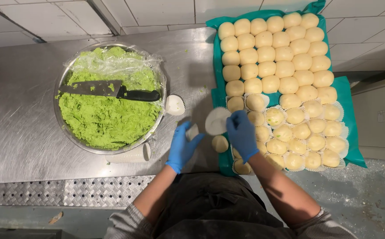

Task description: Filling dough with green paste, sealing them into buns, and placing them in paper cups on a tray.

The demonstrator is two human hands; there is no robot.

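Two blue-gloved hands: right hand [242, 132] grip pinching a flat, round white dough disc [216, 120]; left hand [182, 146] grip around a small pale piece [192, 131].

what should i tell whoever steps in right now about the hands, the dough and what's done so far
Left hand: gloved, fingers curled round a small pale piece.
Right hand: gloved, pinching a flattened dough disc at the tray's near-left edge.
One loose dough ball lies on the steel counter between the hands.
Green filling fills the metal bowl, with a cleaver lying across it.
Done: the near rows on the teal-lined tray sit in paper cups.
Left: the far rows are bare dough balls; spare cups lie by the bowl.
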